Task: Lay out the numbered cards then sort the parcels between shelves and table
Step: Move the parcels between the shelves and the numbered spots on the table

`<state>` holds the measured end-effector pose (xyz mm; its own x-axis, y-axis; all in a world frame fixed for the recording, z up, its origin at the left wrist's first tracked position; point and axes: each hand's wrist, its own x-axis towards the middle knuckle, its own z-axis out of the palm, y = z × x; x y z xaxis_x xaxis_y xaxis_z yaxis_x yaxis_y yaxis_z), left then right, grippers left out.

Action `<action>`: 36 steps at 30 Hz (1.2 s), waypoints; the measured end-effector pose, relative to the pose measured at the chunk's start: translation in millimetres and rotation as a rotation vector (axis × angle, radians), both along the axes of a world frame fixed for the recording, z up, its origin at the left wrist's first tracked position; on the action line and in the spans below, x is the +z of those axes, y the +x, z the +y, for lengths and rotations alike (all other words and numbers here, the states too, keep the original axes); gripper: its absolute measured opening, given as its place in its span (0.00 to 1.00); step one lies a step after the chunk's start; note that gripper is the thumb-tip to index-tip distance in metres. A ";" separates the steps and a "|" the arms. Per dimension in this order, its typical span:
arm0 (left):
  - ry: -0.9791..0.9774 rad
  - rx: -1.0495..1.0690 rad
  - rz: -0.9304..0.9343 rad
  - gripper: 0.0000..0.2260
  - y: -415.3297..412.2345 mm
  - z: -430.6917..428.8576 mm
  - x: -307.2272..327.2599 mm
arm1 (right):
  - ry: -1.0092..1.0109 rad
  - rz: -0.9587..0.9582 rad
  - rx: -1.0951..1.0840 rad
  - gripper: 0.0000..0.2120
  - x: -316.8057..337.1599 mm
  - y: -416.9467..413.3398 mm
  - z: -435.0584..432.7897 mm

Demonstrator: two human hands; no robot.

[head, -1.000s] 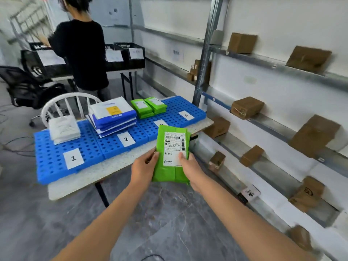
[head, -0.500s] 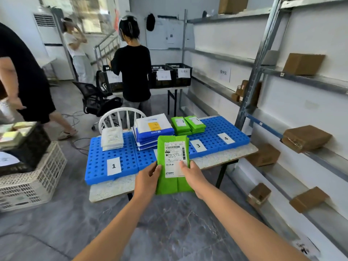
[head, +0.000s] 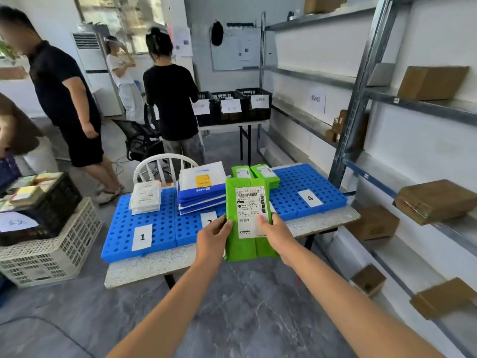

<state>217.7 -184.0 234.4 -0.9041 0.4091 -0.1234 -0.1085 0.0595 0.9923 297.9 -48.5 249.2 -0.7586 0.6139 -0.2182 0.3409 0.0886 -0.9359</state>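
I hold a green parcel [head: 244, 248] with a white shipping label upright in front of me, above the table's near edge. My left hand [head: 213, 236] grips its left side and my right hand [head: 275, 232] grips its right side, thumbs on the front. Behind it, blue perforated boards [head: 160, 226] cover the table and carry numbered cards: card 1 [head: 142, 237], card 2 [head: 208, 220] half hidden, card 4 [head: 309, 198]. Card 3 is hidden by the parcel. A white parcel stack [head: 145, 198], a blue-and-white stack [head: 202, 187] and green parcels [head: 265, 173] lie on the boards.
Metal shelves [head: 423, 109] on the right hold several brown cardboard boxes [head: 433, 200]. A white chair [head: 165, 165] stands behind the table. Stacked crates [head: 49, 249] sit at left. Three people stand beyond, near a table with black bins [head: 254, 104].
My view has lifted and swung left, showing more of the room and people. The green parcel stays gripped in both hands, now closer to the table's middle.
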 end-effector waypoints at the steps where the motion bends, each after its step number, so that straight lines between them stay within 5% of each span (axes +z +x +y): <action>1: 0.000 0.007 0.004 0.14 1.4 5.8 -0.4 | 0.003 0.004 0.008 0.18 -3.0 1.3 6.9; 16: 0.012 0.048 0.001 0.15 -19.6 62.7 -6.3 | 0.054 -0.024 0.013 0.16 -3.0 -21.2 59.7; 36: 0.122 -0.079 -0.028 0.14 -181.8 147.0 13.8 | 0.186 -0.113 -0.115 0.20 26.8 -167.9 131.4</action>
